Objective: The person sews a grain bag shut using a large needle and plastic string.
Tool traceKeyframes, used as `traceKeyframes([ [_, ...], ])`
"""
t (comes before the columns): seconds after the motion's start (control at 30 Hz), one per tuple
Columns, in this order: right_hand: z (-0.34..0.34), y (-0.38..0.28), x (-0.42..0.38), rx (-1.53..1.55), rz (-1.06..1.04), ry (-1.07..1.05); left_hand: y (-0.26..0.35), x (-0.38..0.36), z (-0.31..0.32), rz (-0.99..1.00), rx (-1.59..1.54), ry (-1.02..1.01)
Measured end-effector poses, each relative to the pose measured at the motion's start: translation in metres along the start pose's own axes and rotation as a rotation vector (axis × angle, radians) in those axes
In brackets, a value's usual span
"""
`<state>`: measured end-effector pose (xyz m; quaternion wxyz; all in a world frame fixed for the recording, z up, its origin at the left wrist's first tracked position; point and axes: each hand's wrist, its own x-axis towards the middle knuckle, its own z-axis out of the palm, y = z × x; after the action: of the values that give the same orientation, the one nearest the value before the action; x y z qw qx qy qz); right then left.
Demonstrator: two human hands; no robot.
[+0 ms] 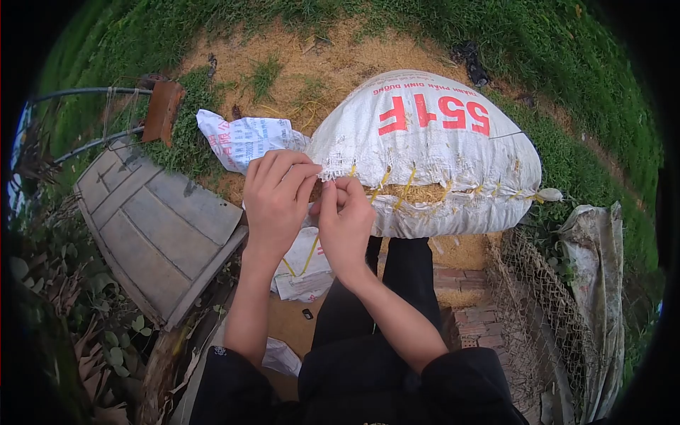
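Observation:
A bulging white woven sack [432, 106] with red "551F" print lies on its side. Yellow string [404, 188] laces across its mouth, with straw-coloured husks showing in the gap. At the mouth's frayed left corner, my left hand [278, 195] is closed, its fingertips pinching the woven edge. Close beside it, my right hand [345, 223] has curled fingers, its thumb and forefinger pressed to the same edge. A length of yellow string [309, 256] hangs below the hands; whether either hand also holds it is hidden.
A blue-and-red printed white bag [248, 138] lies behind my left hand. Another white bag [304, 273] sits below the hands. Grey panel [163, 227] stands left; netting [538, 297] and a dirty folded sheet [595, 283] are right. Brick paving [478, 326] shows near my legs.

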<state>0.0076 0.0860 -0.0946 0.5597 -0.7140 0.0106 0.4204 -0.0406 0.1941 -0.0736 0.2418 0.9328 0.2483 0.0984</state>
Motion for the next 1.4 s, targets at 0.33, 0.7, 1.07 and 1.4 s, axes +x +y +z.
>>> traceKeyframes([
  [0.33, 0.012, 0.002, 0.014, 0.009, -0.014, 0.098, 0.0, -0.013, 0.013, -0.163, -0.255, 0.055],
  [0.7, 0.006, -0.003, 0.012, -0.144, -0.053, 0.003, -0.005, -0.021, 0.011, -0.316, -0.379, 0.014],
  [1.07, -0.006, -0.012, 0.003, -0.165, 0.041, 0.003, -0.01, -0.017, 0.012, -0.228, -0.376, 0.072],
  [1.4, -0.059, -0.011, -0.02, -0.083, -0.263, 0.004, 0.076, -0.029, 0.003, -0.454, -0.52, 0.12],
])
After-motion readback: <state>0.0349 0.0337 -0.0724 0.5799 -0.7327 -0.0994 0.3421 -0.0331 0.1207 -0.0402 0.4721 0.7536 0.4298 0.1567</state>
